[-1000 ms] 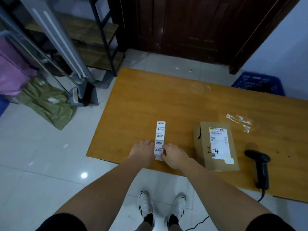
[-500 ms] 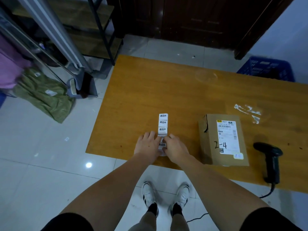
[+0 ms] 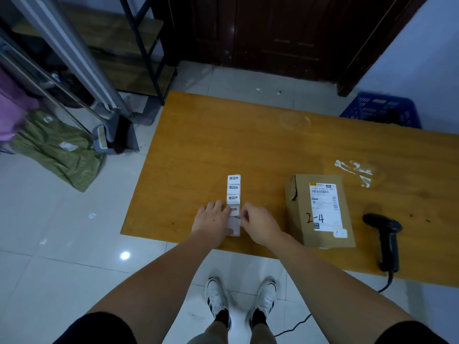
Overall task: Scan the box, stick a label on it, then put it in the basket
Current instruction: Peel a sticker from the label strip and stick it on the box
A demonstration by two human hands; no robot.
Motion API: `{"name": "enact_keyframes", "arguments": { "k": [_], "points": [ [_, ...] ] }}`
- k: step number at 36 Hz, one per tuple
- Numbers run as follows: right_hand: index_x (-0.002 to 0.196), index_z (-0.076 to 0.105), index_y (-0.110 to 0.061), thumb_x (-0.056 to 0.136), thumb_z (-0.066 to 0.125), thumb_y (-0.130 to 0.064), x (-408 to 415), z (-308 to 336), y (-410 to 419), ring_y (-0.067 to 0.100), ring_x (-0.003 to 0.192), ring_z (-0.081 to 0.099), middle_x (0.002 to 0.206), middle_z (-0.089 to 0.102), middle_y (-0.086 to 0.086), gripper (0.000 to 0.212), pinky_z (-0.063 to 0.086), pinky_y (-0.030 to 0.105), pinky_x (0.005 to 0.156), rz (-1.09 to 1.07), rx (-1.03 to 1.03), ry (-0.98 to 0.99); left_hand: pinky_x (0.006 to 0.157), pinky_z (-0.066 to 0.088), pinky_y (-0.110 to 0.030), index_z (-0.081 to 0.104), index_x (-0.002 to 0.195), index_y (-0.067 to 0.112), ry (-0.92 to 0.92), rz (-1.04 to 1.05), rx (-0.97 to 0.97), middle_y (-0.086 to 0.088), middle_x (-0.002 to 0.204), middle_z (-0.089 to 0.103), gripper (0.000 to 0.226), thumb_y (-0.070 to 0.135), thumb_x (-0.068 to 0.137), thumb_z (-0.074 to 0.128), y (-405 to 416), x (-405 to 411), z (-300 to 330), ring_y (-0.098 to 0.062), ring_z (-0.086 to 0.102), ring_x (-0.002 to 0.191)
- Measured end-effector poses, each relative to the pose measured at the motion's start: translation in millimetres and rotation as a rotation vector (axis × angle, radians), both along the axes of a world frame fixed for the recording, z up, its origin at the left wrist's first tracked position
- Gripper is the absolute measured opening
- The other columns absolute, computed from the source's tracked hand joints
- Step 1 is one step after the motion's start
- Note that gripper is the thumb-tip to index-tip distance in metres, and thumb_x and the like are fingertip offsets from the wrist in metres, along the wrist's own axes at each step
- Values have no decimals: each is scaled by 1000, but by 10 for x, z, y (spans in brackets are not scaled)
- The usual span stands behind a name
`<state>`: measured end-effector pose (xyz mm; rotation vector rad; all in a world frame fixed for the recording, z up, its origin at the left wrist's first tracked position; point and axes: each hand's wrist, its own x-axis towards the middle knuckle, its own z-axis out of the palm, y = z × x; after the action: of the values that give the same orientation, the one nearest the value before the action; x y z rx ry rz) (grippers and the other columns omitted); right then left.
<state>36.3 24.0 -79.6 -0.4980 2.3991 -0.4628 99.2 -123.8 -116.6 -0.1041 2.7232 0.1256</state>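
A white strip of labels (image 3: 233, 188) lies on the wooden table (image 3: 248, 145) near its front edge. My left hand (image 3: 212, 220) presses flat on the strip's near end. My right hand (image 3: 258, 225) pinches a label at the strip's right edge, just beside the left hand. A brown cardboard box (image 3: 320, 212) with a shipping label and "2-4" written on it lies to the right of my hands, untouched. A black barcode scanner (image 3: 386, 234) rests right of the box. The blue basket (image 3: 382, 110) stands on the floor beyond the table's far right.
Torn tape scraps (image 3: 355, 168) stick to the table behind the box. A metal rack (image 3: 82, 60), a green bag (image 3: 57, 150) and a purple bag (image 3: 10, 112) stand at the left. A dark door (image 3: 273, 33) is behind the table. The scanner cable hangs off the front edge.
My hands stay on the strip's near end; my right fingers have closed in on a label there. The view has tilted down a little, shifting the table in the picture.
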Motion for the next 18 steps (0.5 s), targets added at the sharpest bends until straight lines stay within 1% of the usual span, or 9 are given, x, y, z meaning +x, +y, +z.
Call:
{"name": "enact_keyframes", "arguments": {
  "k": [2, 5, 7, 9, 10, 12, 15, 17, 18],
  "points": [
    [98, 58, -21, 102, 60, -22, -37, 147, 83, 21, 83, 66, 95, 70, 1, 4, 60, 40, 74, -4, -23, 19, 102, 42, -40, 44, 144, 26, -5, -3, 8, -3, 137, 48, 65, 58, 91, 62, -6, -27, 64, -25, 46, 125],
    [100, 60, -19, 100, 59, -19, -103, 340, 209, 22, 82, 66, 92, 70, 2, 1, 60, 46, 76, -12, -68, 37, 98, 43, -39, 48, 142, 26, 39, 35, 87, -1, 134, 51, 58, 55, 93, 61, 28, -99, 233, -24, 51, 122],
    [101, 60, -20, 101, 59, -20, -153, 450, 303, 21, 82, 67, 92, 70, 1, 1, 61, 46, 77, -6, -82, 44, 85, 47, -37, 52, 137, 27, 49, 112, 257, -1, 129, 58, 49, 50, 95, 62, 114, -177, 388, -24, 59, 111],
    [101, 59, -20, 100, 59, -20, -210, 546, 404, 22, 83, 66, 93, 69, 1, 1, 60, 46, 77, -16, -87, 52, 72, 50, -36, 56, 130, 27, 10, 174, 439, 2, 117, 67, 38, 45, 96, 61, 246, -276, 541, -22, 64, 94],
    [101, 59, -20, 100, 59, -20, -242, 592, 459, 23, 85, 66, 95, 69, 2, 1, 59, 46, 77, -25, -89, 58, 68, 50, -36, 58, 125, 28, -6, 170, 495, 3, 109, 70, 34, 45, 96, 61, 321, -328, 607, -21, 64, 89],
    [101, 56, -21, 99, 58, -18, -308, 676, 584, 24, 85, 65, 96, 68, 3, 3, 56, 45, 75, -48, -92, 76, 64, 46, -34, 61, 120, 29, -12, 123, 539, 3, 99, 71, 28, 42, 95, 61, 477, -422, 730, -19, 62, 83],
    [98, 52, -22, 99, 57, -15, -420, 776, 802, 26, 81, 62, 91, 64, 2, 8, 53, 43, 71, -88, -111, 96, 58, 44, -29, 63, 120, 28, -21, 99, 611, 6, 94, 70, 31, 35, 90, 64, 700, -546, 884, -13, 63, 77],
    [101, 55, -18, 98, 57, -13, -501, 833, 962, 28, 83, 61, 90, 63, 1, 6, 50, 41, 72, -103, -120, 114, 56, 42, -25, 64, 120, 29, -27, 132, 656, 9, 89, 68, 35, 42, 87, 65, 842, -621, 967, -7, 60, 72],
    [103, 58, -16, 97, 58, -13, -546, 857, 1043, 29, 86, 62, 91, 64, 3, 7, 50, 42, 74, -111, -127, 119, 57, 41, -26, 65, 116, 28, -24, 161, 678, 8, 88, 67, 34, 46, 87, 65, 913, -659, 996, -7, 59, 72]
  ]
}}
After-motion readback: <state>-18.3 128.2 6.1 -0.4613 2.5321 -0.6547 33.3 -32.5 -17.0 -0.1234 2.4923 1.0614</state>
